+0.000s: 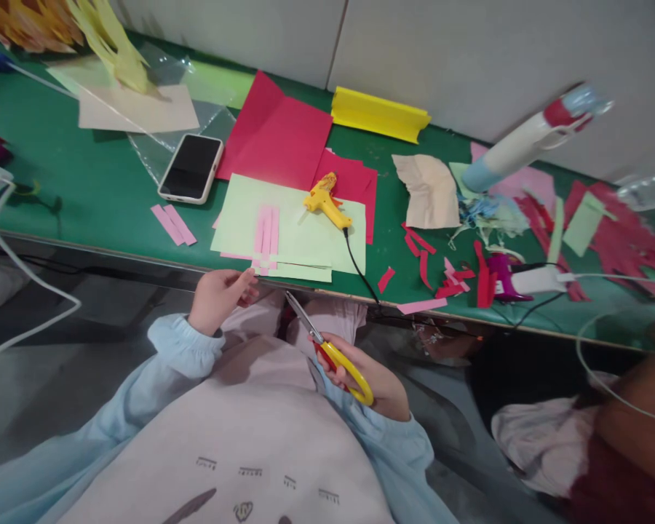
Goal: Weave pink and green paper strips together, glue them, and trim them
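My right hand is closed round the yellow and red handles of a pair of scissors, whose blades point up and left toward the table edge. My left hand is held just below the green table's front edge, its fingers curled and pinched together near a pink paper piece that I cannot make out clearly. Above both hands, pink paper strips lie on a pale green sheet.
A yellow glue gun with a black cord rests on the green sheet. A phone lies to the left, red paper and a yellow folded strip behind. Red scraps, a purple glue gun and a bottle crowd the right.
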Available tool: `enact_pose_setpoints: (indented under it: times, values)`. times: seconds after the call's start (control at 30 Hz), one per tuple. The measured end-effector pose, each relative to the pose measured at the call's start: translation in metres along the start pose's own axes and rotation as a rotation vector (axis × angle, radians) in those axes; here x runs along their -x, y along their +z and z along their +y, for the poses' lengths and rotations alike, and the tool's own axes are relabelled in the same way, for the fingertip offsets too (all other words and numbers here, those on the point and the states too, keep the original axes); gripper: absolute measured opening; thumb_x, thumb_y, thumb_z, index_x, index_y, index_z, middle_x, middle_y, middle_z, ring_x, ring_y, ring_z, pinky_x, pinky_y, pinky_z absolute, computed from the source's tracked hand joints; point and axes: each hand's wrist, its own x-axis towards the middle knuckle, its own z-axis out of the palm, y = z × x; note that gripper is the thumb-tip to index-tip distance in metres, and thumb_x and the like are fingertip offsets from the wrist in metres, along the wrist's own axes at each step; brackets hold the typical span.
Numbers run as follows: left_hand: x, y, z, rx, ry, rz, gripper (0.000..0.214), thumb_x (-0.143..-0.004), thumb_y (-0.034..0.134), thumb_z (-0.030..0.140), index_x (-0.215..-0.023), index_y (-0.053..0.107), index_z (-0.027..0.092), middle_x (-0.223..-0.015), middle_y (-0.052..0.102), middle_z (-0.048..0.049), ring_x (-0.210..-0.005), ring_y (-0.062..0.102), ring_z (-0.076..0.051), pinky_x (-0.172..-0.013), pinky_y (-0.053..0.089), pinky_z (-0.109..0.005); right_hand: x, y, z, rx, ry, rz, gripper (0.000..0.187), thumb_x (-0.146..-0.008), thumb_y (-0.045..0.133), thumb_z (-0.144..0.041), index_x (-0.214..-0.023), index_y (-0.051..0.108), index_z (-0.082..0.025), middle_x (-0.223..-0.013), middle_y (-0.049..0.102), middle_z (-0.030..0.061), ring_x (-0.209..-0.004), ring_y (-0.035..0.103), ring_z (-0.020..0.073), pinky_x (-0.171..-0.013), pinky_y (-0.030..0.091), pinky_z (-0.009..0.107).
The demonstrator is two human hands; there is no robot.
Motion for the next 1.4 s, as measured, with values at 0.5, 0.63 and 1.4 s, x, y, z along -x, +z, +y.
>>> enact_pose_setpoints:
  times: [0.5, 0.63, 1.4]
  values:
    - [0.0, 0.002, 0.003, 0.149, -0.104, -0.011, 0.04, -0.069, 0.071, 0.053, -0.071, 0.072, 0.013, -0.064, 0.072, -0.0093, -0.051, 0.066, -0.018, -0.047, 0.055, -0.026, -0.002, 0.002, -0.004, -0.021, 0.019, -0.002, 0.063, -0.075, 0.072, -0.061, -0.119, 0.053, -0.022, -0.085, 0.042, 0.0004, -0.062, 0.032, 0.0073, -0.049, 0.024, 0.021]
    - [0.004, 0.002, 0.01, 0.196, -0.105, -0.007, 0.038, -0.07, 0.071, 0.051, -0.069, 0.07, 0.013, -0.06, 0.07, -0.0092, -0.049, 0.065, -0.018, -0.045, 0.054, -0.027, -0.003, 0.001, -0.002, -0.04, 0.033, -0.002, 0.062, -0.075, 0.073, -0.06, -0.119, 0.053, -0.022, -0.083, 0.042, 0.0001, -0.062, 0.031, 0.0076, -0.048, 0.022, 0.021]
    - [0.012, 0.017, -0.008, -0.9, 1.06, 0.334, 0.021, -0.086, 0.062, 0.024, -0.107, 0.065, 0.025, -0.109, 0.073, -0.0047, -0.1, 0.063, -0.025, -0.092, 0.042, -0.042, 0.0, -0.001, -0.006, -0.068, 0.042, 0.05, 0.062, -0.07, 0.074, -0.062, -0.118, 0.057, -0.026, -0.086, 0.044, 0.0018, -0.062, 0.034, 0.0077, -0.046, 0.021, 0.02]
